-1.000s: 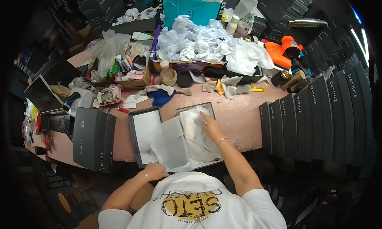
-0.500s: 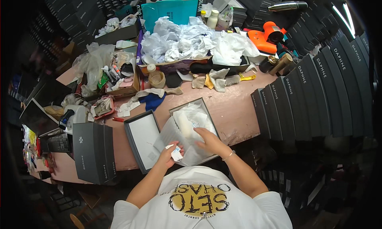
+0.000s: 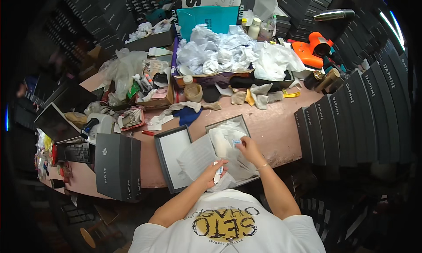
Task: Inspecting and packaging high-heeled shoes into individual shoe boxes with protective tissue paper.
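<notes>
A shoe box (image 3: 249, 129) lined with white tissue paper (image 3: 198, 156) lies in front of me, with a pale wrapped shape (image 3: 221, 142) inside it. Over the right part of the box, my right hand (image 3: 251, 151) pinches a small white-and-blue packet (image 3: 238, 142). My left hand (image 3: 214, 174), at the near side of the box, is closed round several small white packets (image 3: 218, 173). Left of the box, the dark-edged lid (image 3: 172, 154) rests with its white inside up and partly under the tissue.
Stacked dark shoe boxes (image 3: 356, 117) line the right side; others (image 3: 115, 165) stand at the left. Beyond the work area are crumpled paper (image 3: 215, 48), an orange heat tool (image 3: 307, 55), a brush (image 3: 276, 96), a jar (image 3: 192, 92) and a blue cloth (image 3: 189, 115).
The whole view has shifted, moving the scene rightward. My right hand has turned and now pinches a packet above the box; my left hand still holds its packets, nearer the box.
</notes>
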The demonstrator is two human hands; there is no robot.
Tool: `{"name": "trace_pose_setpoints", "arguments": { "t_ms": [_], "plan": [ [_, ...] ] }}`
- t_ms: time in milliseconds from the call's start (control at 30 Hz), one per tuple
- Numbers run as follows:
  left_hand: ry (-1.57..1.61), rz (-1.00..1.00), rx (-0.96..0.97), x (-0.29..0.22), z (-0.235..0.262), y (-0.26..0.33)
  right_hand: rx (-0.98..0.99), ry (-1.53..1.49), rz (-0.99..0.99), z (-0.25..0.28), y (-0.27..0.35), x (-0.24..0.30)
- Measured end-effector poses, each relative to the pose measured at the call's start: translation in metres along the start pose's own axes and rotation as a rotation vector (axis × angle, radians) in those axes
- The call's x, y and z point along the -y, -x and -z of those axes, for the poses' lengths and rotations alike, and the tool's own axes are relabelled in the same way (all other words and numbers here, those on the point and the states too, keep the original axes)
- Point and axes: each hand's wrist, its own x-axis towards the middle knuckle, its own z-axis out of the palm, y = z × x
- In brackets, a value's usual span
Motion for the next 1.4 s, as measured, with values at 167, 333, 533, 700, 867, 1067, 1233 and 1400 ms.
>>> {"name": "trace_pose_setpoints", "arguments": {
  "t_ms": [167, 333, 533, 700, 867, 1067, 1233, 1400],
  "plan": [
    [0.262, -0.102, 0.013, -0.008, -0.038, 0.032, 0.304, -0.164, 0.013, -0.018, 0.061, 0.047],
    [0.0, -0.137, -0.035, 0.01, -0.007, 0.019, 0.081, -0.042, 0.013, -0.019, 0.066, 0.022],
    [-0.878, -0.066, 0.032, -0.004, 0.02, 0.032, 0.092, 0.539, 0.062, -0.08, 0.06, -0.025],
    [-1.333, -0.085, -0.118, -0.03, 0.039, 0.059, 0.13, 0.429, 0.14, 0.008, 0.061, 0.047],
    [-1.517, -0.411, -0.214, -0.039, 0.005, 0.076, -0.112, 0.63, 0.005, 0.126, 0.038, 0.001],
    [-0.352, -0.072, -0.021, -0.028, -0.067, 0.058, -0.187, 0.577, 0.05, 0.103, 0.012, -0.057],
    [0.143, 0.101, -0.211, 0.014, -0.036, 0.008, 0.176, 0.542, 0.345, 0.066, 0.061, 0.027],
    [-0.105, -0.041, -0.302, 0.021, -0.029, -0.006, -0.122, -0.039, 0.128, 0.018, 0.03, -0.04]
  ]
}}
